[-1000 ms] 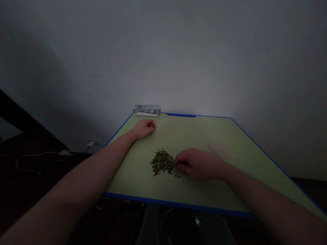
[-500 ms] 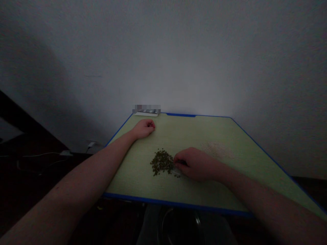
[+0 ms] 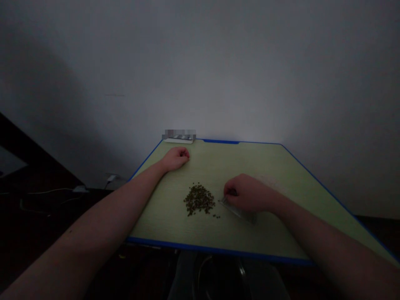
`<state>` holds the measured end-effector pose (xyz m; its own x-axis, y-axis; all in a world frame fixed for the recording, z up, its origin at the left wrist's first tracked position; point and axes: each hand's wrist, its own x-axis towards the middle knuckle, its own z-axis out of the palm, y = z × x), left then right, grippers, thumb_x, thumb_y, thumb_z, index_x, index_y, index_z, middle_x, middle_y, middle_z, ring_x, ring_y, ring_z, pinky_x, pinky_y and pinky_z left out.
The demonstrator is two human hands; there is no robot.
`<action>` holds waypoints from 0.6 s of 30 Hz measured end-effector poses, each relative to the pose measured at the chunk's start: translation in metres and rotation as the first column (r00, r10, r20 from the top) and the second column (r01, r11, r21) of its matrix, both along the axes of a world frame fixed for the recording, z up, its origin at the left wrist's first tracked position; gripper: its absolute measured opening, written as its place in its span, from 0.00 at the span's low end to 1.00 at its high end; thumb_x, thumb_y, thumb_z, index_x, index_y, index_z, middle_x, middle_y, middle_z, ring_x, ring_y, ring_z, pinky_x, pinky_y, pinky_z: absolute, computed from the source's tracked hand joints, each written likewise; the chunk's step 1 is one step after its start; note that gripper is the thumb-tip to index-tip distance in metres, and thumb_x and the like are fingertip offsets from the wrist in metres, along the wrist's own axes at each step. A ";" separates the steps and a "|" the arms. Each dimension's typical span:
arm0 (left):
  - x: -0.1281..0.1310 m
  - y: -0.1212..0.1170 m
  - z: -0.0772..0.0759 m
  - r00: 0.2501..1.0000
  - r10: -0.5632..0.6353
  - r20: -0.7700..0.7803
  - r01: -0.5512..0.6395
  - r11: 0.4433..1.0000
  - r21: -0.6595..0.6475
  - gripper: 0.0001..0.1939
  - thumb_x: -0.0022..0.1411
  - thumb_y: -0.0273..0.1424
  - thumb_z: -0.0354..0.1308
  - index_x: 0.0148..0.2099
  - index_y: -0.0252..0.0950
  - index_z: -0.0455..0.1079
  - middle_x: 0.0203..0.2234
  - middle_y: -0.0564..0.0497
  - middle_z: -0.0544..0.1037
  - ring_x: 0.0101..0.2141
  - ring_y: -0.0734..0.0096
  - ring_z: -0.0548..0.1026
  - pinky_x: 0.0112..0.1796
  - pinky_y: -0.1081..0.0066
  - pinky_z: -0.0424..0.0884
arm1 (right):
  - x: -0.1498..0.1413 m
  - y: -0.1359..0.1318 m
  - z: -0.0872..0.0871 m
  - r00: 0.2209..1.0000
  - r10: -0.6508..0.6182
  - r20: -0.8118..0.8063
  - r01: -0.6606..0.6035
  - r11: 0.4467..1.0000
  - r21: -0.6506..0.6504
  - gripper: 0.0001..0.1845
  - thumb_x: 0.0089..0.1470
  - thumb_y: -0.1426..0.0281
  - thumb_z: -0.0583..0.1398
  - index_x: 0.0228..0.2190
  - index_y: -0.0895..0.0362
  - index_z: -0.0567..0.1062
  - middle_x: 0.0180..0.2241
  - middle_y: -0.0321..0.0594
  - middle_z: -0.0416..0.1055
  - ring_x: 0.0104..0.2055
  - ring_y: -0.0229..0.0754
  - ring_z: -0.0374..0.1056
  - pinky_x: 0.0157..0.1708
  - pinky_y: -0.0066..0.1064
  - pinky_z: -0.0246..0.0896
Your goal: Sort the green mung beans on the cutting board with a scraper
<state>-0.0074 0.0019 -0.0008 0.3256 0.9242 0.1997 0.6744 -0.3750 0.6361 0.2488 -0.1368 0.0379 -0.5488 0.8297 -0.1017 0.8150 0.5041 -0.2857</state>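
Note:
My left hand [image 3: 177,158] rests on the far left of the table [image 3: 175,227]. Its fingers are curled in, and the inside of the curl is too dark to see into. Nearer to me lies a loose pile of small green-brown grains [image 3: 199,198], like beans, with a few strays at its lower right. Just right of this pile is my right hand [image 3: 245,193], closed, thumb against fingers. Under it a clear plastic piece [image 3: 240,213], perhaps a small bag, slants down to the right, partly covered by the hand. Behind the right wrist shows a pale scatter of fine grains [image 3: 267,181].
Along the table runs a blue edge [image 3: 218,248], with a pale wall [image 3: 237,75] close behind. A white-edged flat object [image 3: 178,141], partly blurred out, lies at the back left corner. Cables and a white plug [image 3: 111,178] are beyond the left side. The room is dim.
My right hand has moved right and slightly away from me, off the pile's edge, baring more of the clear plastic piece and the stray grains. My left hand has stayed in place.

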 end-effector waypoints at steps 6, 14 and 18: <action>0.000 0.003 -0.003 0.999 -0.025 0.032 0.025 1.000 0.001 0.05 0.43 0.28 0.51 0.27 0.34 0.66 0.18 0.56 0.64 0.21 0.76 0.62 0.24 0.74 0.57 | 0.005 0.000 0.010 0.998 0.029 -0.054 -0.030 0.999 -0.012 0.12 0.46 0.73 0.54 0.28 0.58 0.77 0.24 0.38 0.73 0.23 0.35 0.63 0.24 0.26 0.51; -0.001 0.002 -0.002 0.999 -0.024 0.023 0.024 1.000 -0.001 0.05 0.44 0.28 0.51 0.27 0.35 0.66 0.17 0.57 0.64 0.21 0.76 0.62 0.24 0.73 0.58 | -0.032 -0.008 0.017 0.974 0.160 -0.158 -0.162 0.987 -0.001 0.12 0.48 0.72 0.54 0.29 0.58 0.78 0.25 0.38 0.74 0.23 0.35 0.62 0.24 0.26 0.50; -0.001 0.001 -0.002 0.999 -0.029 0.026 0.029 0.999 -0.020 0.05 0.44 0.28 0.51 0.27 0.34 0.66 0.17 0.57 0.64 0.21 0.76 0.61 0.24 0.74 0.58 | -0.014 0.003 0.014 0.982 0.036 -0.183 -0.040 0.999 -0.015 0.12 0.49 0.70 0.54 0.31 0.58 0.77 0.28 0.39 0.75 0.27 0.36 0.65 0.27 0.26 0.54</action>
<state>-0.0080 0.0033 -0.0032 0.3472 0.9184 0.1899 0.6465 -0.3811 0.6609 0.2348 -0.1338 0.0519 -0.5908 0.8067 -0.0117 0.7285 0.5271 -0.4376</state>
